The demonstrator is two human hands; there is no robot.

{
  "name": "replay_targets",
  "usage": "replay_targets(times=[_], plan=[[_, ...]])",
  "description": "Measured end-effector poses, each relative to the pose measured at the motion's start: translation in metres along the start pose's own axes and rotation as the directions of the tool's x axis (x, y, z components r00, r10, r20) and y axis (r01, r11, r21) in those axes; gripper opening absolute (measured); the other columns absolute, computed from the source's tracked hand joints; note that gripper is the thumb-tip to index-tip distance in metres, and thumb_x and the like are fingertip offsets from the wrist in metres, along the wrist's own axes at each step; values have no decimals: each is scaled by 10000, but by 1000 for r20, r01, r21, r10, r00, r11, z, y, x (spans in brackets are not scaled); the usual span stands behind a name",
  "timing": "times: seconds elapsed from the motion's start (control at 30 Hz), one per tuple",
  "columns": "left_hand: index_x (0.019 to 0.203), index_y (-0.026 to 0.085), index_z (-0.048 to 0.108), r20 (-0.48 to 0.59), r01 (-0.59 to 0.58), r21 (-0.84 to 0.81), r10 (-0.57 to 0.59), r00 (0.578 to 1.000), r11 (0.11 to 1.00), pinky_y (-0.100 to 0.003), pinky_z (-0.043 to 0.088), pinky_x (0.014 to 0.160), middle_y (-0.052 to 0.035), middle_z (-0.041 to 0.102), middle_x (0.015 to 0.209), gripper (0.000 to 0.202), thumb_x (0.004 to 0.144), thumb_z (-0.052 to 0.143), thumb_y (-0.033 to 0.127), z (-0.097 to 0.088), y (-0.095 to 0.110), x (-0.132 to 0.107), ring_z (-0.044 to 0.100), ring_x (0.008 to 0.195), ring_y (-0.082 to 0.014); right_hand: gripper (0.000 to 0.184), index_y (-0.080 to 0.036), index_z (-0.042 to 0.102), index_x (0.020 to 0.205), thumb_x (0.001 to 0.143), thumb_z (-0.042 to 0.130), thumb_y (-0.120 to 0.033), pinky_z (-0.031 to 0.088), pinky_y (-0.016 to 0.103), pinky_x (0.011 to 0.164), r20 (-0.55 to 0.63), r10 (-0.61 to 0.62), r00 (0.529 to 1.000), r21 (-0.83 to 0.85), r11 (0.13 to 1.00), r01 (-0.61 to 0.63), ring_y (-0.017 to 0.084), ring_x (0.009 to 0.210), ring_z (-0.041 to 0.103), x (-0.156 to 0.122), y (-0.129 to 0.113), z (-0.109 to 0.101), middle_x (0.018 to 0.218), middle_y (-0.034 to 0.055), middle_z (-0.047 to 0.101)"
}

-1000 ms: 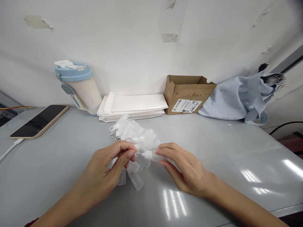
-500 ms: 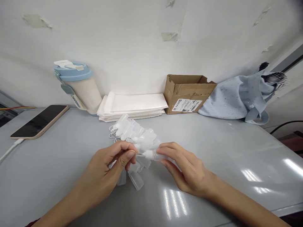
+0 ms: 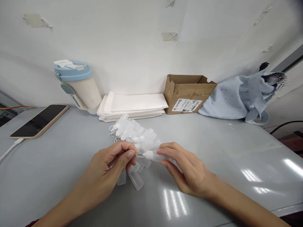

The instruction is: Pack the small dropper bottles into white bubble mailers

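Over the gray tabletop, the right hand partly hides its bottle.

Shiny grey tabletop, pretty busy along the back. Loose pile of little translucent bottles mid-table, phone at 10 o'clock with a white cable plugged in, blue-lidded tumbler at 11, stack of white packets at 12, open cardboard box at 1, light-blue cloth bag slumped at 2.
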State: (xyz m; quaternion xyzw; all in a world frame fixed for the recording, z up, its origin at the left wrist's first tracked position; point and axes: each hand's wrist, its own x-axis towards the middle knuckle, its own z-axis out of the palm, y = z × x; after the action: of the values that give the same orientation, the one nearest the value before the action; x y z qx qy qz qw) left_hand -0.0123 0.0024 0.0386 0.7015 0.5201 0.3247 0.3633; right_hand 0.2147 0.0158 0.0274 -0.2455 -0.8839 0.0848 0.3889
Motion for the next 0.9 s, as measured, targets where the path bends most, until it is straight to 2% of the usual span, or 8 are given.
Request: replay_targets(times=[0.3,0.5,0.67,0.8,0.9], plan=[[771,241,602,-70,40,-9,-41,997,999,-193,423,520,43,561,571,245,917,464,381,3,2,-1,507,533,-111,255,-94,506,1144,897,450,-64,563,289,728,-12,-2,1000,-23,1000,2,181,888,612,0,-1,1,945,126,637],[789,244,602,-23,6,10,-6,1000,1000,-186,429,512,43,569,580,239,924,456,375,1,-1,0,519,539,-111,274,-119,490,1166,900,451,-67,566,303,729,-3,7,1000,-26,1000,-7,183,897,610,0,-1,1,959,119,634],[766,241,598,-69,40,11,-39,997,999,-191,423,509,44,563,575,250,917,462,387,2,1,-1,516,534,-113,258,-106,501,1149,898,455,-69,568,298,725,-4,5,1000,-33,999,-5,183,893,614,1,-1,1,950,128,639],[762,239,591,-80,-26,71,31,996,997,-185,421,501,54,561,554,231,918,465,352,4,1,0,520,507,-104,250,-108,513,1140,900,452,-74,573,296,729,2,5,1000,-49,999,-5,184,901,627,1,-2,1,952,133,645],[749,239,587,-133,-59,100,72,989,993,-185,403,475,65,556,531,216,910,480,336,7,0,0,508,468,-97,250,-109,516,1137,899,449,-70,577,298,735,3,-4,1000,-66,998,4,186,909,633,1,-3,1,953,136,648]])
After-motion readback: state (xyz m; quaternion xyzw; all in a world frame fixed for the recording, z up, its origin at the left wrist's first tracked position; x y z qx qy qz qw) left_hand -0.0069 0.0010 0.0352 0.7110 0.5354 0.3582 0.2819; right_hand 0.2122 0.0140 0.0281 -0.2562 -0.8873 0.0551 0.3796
